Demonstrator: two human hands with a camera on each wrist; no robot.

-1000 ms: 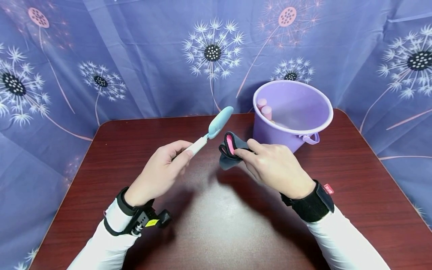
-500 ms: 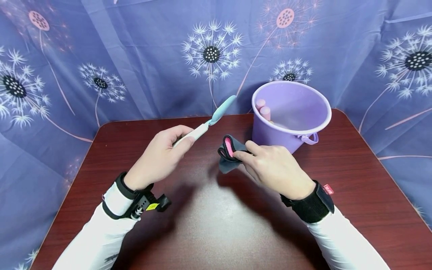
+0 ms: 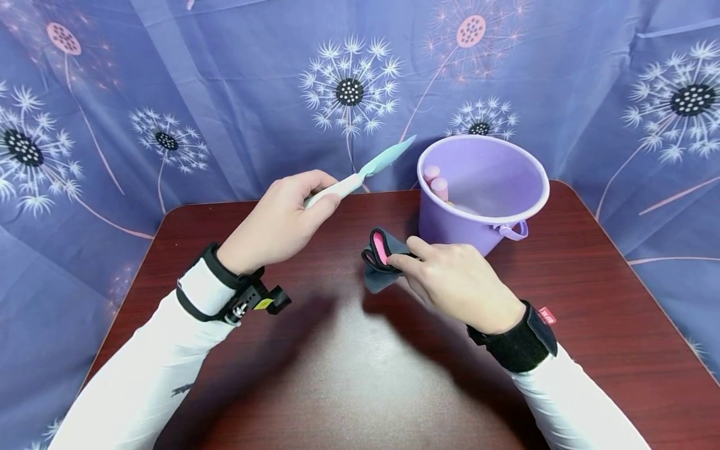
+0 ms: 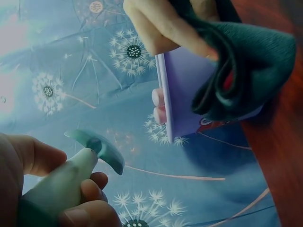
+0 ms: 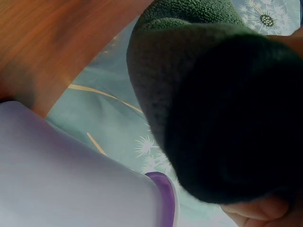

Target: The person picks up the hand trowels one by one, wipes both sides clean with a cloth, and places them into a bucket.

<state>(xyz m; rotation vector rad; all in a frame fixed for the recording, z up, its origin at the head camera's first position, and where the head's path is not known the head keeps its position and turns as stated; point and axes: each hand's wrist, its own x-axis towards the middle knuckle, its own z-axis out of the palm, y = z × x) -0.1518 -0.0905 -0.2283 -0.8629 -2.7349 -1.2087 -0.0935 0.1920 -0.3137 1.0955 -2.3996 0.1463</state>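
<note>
left hand (image 3: 281,222) grips a spatula (image 3: 365,172) above the counter (image 3: 349,362), its blade aimed right toward the bucket (image 3: 484,187); right hand (image 3: 450,275) pinches a dark cloth (image 3: 379,262) just below.

At the lower left, the left hand (image 4: 57,198) curls its fingers (image 4: 92,189) round the pale handle of a spoon (image 4: 94,153), whose blue-green bowl points up and to the right. At the top, the right hand (image 4: 165,23) pinches a folded dark grey cloth (image 4: 251,71) with a strip of pink showing in its folds. Behind the cloth stands a purple bucket (image 4: 184,90), with two pale pink rounded ends just beside its rim. A blue curtain (image 4: 71,71) printed with dandelions fills the background, and the reddish-brown surface (image 4: 279,156) runs down the right edge.
</note>
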